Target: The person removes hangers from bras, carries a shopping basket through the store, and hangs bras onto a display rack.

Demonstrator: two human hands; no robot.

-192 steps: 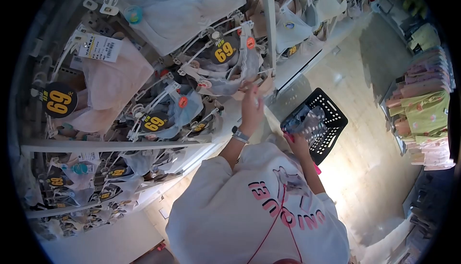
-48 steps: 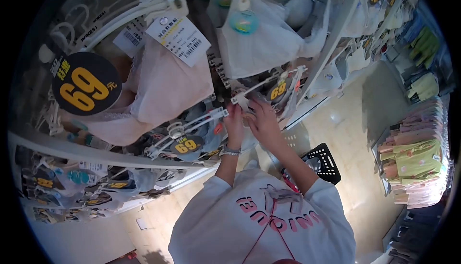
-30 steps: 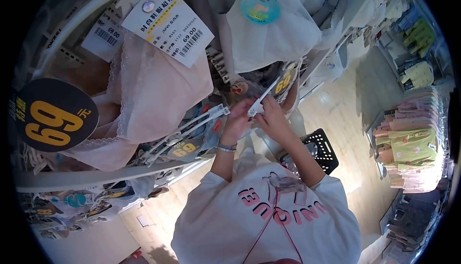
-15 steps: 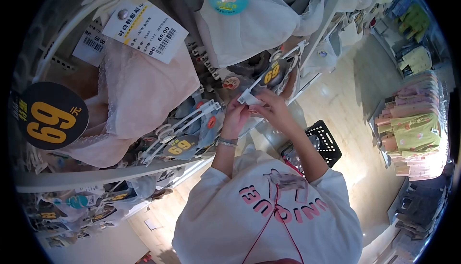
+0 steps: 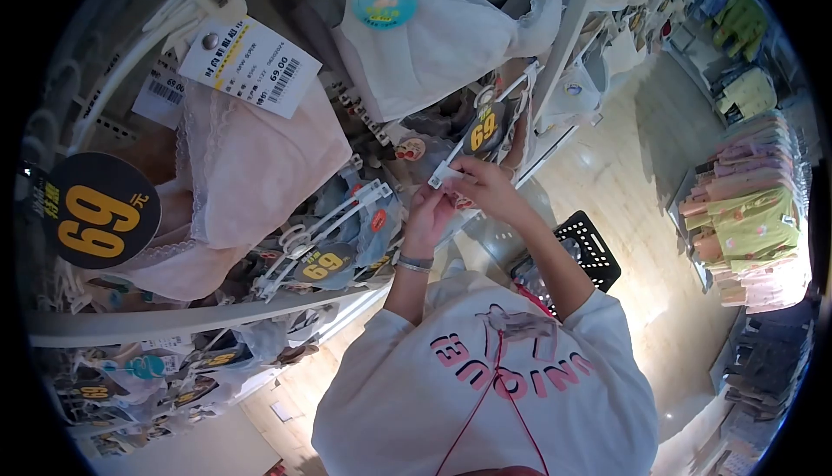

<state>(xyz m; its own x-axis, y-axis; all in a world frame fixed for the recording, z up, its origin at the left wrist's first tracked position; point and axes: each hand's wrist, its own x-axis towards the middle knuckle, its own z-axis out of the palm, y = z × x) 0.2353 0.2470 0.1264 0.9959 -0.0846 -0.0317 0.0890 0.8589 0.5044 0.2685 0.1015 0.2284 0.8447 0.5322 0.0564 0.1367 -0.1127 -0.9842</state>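
Both my hands meet at the small white end piece [image 5: 443, 174] of a display hook or hanger on the bra rack. My right hand [image 5: 487, 188] pinches at this piece with thumb and fingers. From below, my left hand [image 5: 426, 220], with a band at its wrist, is closed close against it; what its fingertips hold is hidden. Just above hangs a round black "69" tag [image 5: 483, 132] among grey and brown bras. A bluish bra [image 5: 374, 216] hangs left of my left hand.
At the upper left hang a pink bra [image 5: 260, 164] with a price tag [image 5: 251, 67] and a white bra [image 5: 416, 51]. The white shelf edge [image 5: 217, 318] runs below. A black basket [image 5: 594, 251] is beyond my right forearm; a clothes rack [image 5: 754, 225] stands at right.
My fingers have shifted slightly around the white end piece, and my left hand looks a little more opened toward the camera. The view has moved slightly.
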